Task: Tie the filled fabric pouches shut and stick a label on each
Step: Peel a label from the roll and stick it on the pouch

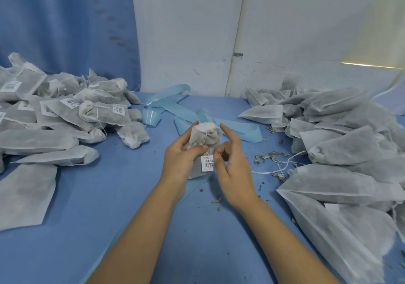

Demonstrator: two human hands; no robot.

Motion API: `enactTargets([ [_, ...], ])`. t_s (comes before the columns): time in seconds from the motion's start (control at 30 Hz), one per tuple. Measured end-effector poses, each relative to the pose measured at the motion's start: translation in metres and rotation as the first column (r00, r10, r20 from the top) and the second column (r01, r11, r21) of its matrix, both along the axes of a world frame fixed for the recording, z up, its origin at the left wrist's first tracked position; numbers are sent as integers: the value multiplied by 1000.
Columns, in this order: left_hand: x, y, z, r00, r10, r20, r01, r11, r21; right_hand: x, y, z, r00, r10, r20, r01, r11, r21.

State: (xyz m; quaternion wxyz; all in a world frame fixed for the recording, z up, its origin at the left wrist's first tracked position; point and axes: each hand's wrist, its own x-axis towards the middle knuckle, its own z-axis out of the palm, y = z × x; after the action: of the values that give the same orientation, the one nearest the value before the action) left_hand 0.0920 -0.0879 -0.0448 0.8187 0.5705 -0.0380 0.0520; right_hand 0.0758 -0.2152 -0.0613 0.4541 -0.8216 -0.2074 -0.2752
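- Worktop: blue surface. It runs to a white wall at the far edge, with a blue curtain at the far-left corner.
- Pouch: 1 grey-white fabric pouch, filled, held upright over the middle of the worktop. Neck is gathered at the top and a thin white cord runs down its front.
- Left hand: fingers wrapped round the pouch's left side and back, thumb pressed across the front. Firm closed grip on the pouch.
- Label: white, with printed text and a barcode, on the lower front of the pouch just below the left thumb.
- Right hand: thumb and curled fingers are closed at the label's right edge and cover it. Index finger sticks out straight, up past the pouch neck, touching nothing.
- Tied pile: heap of pouches along the left edge, necks bunched with cord, many showing barcode labels.
- Untied pile: heap of filled pouches along the right edge, mouths flat and ungathered, no labels visible.
- Backing strip: pale blue glossy ribbon, looped and loose near the far edge, passing behind the held pouch.
- Herb bits: dried scraps scattered right of centre, beside loose white string trailing from the untied pile.
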Motion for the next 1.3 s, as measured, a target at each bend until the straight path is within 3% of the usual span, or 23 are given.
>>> enactTargets([
  [0.3,-1,-2,2,998,-8,59,7,1000,17,-3,5,5,987,-140,77,150,978,-146],
  [0.57,-2,2,5,998,-10,69,8,1000,28,-2,9,2,950,-281,-137,276,960,-53],
  [0.67,-3,2,6,999,-10,38,10,1000,12,-1,8,2,935,-70,-348,154,964,218],
  [0.73,-3,2,7,1000,-14,13,15,1000,-6,0,7,3,885,126,-448,80,907,414],
  [0.8,-4,3,8,1000,-26,-5,26,999,-24,1,5,7,845,225,-486,52,868,493],
  [0.93,-4,8,11,997,-68,-34,65,993,-100,1,1,10,788,388,-479,6,772,636],
  [1.07,-4,10,12,990,-137,-34,131,983,-126,2,3,9,774,444,-451,14,700,714],
  [1.2,-6,7,10,975,-221,-8,220,975,-21,2,3,14,796,487,-360,17,576,817],
  [1.3,-6,3,6,973,-228,-34,228,974,-3,2,0,17,807,483,-340,30,542,840],
])
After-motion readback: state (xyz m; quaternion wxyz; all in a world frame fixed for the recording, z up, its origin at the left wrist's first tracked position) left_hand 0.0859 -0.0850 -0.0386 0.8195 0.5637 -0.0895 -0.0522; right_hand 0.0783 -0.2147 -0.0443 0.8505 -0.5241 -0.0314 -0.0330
